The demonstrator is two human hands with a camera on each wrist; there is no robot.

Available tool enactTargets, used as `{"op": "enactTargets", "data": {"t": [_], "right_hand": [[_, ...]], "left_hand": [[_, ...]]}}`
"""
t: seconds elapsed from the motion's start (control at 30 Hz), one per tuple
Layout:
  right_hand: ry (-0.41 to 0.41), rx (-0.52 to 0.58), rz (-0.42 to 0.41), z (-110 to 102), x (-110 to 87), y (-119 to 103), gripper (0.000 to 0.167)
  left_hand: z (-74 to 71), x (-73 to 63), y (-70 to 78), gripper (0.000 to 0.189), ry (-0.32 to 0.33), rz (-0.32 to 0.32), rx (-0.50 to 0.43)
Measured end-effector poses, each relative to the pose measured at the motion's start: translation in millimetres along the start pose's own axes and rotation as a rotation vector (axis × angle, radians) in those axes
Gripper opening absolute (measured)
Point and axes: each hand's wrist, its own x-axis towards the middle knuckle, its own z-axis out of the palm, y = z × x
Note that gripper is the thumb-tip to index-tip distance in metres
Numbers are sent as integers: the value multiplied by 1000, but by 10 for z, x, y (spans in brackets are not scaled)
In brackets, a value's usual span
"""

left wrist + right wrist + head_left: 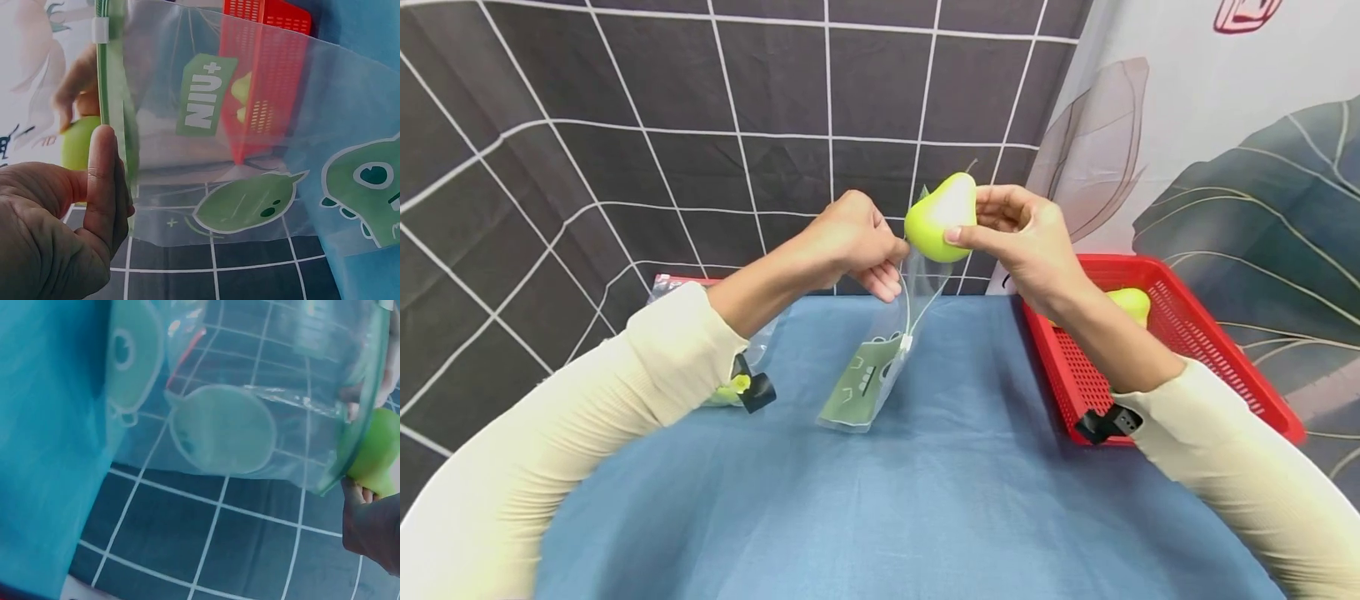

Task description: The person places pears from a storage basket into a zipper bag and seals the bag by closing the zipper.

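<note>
A yellow-green pear [942, 218] is held by its side in my right hand [1028, 240], thumb in front, at the top of a clear slider bag [863, 385]. Green cartoon prints cover the bag, which hangs down onto the blue cloth. My left hand [867, 248] pinches the bag's rim, as the left wrist view shows beside the green zip strip [103, 75] and white slider [100, 30]. In the right wrist view the pear [377, 450] is right at the bag's mouth; how far it is inside I cannot tell.
On the right stands a red plastic basket [1217, 367] with a pear [1131, 305] in it. Another clear bag [760, 340], partly behind my left arm, lies on the left with something green by it. A dark tiled-pattern curtain [782, 92] hangs behind the blue cloth [880, 508].
</note>
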Motion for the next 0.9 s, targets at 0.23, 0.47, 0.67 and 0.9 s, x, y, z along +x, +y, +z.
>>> {"op": "enactTargets", "data": {"t": [0.23, 0.47, 0.67, 0.9], "right_hand": [[-45, -291, -22, -79, -26, 67, 53], [-102, -419, -78, -101, -35, 49, 61], [-102, -389, -82, -148, -45, 65, 56], [-31, -444, 15, -383, -3, 91, 47]], "left_hand": [[-51, -2, -7, 13, 14, 8, -17], [-60, 0, -13, 15, 25, -15, -40], [-46, 14, -17, 20, 32, -23, -78], [-69, 8, 15, 21, 60, 9, -87]]}}
